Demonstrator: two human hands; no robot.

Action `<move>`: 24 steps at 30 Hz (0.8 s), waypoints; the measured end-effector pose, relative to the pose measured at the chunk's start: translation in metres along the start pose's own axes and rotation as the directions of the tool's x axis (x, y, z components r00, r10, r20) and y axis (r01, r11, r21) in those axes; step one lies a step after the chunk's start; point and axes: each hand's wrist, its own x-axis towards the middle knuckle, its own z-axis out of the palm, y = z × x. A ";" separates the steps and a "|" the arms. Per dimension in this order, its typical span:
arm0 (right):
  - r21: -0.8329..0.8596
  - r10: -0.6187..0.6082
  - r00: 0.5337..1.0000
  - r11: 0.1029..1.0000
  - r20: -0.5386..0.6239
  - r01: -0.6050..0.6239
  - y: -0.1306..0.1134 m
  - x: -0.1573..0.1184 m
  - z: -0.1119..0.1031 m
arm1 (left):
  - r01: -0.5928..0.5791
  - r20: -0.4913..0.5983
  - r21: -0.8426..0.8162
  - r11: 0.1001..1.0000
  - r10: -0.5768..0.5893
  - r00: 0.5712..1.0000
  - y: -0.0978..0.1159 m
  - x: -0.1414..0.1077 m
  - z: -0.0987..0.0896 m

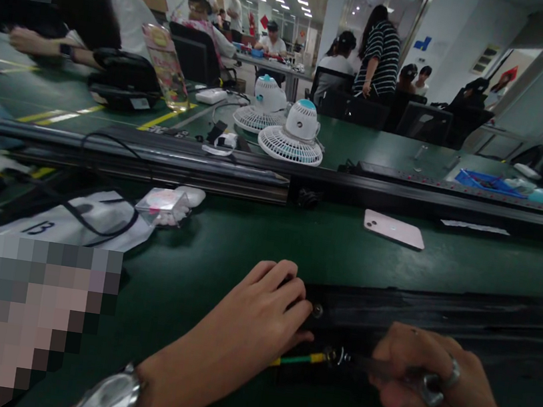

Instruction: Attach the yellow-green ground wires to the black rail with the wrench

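Observation:
A long black bar (428, 313) lies across the front of the table, a round bolt head showing near its left end. My left hand (272, 305) curls its fingers around that end; the fingertips are partly hidden. Below, a green-and-yellow wire (297, 359) leads out from under my left hand to a shiny nut (341, 356). In my right hand (438, 382), fingers closed, is a wrench (430, 391). One wrench jaw pokes out beneath my ringed finger, while its blurred shaft points left toward the nut. Whether it touches the nut I cannot tell.
Beyond the bar lie a pink phone (394, 229) and a small clear box (165, 205). Long dark rails (403, 198) cross the table farther back, with two white fans (294, 132) behind them. A bottle (166, 67) stands at left. Several people sit or stand in the background.

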 end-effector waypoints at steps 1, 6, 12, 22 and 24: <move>-0.003 -0.004 1.000 1.000 -0.001 0.004 0.000 0.000 0.000 | 0.003 0.005 -0.002 1.000 -0.003 1.000 0.000 0.000 0.000; -0.032 -0.031 0.999 0.999 0.007 0.031 -0.002 0.002 -0.001 | 0.006 0.010 -0.011 1.000 -0.006 1.000 0.002 -0.001 -0.001; -0.024 -0.046 0.998 0.999 0.033 0.047 -0.001 0.004 0.001 | 0.021 -0.026 -0.003 1.000 -0.021 0.999 0.004 -0.002 0.000; 0.084 0.010 0.993 0.996 0.122 -0.020 0.008 -0.012 0.005 | -0.029 -0.125 0.002 1.000 0.029 0.992 0.013 -0.001 -0.010; 0.100 0.030 0.990 0.994 0.139 -0.044 0.009 -0.016 0.006 | -0.045 -0.136 -0.014 0.999 0.043 0.990 0.014 -0.001 -0.011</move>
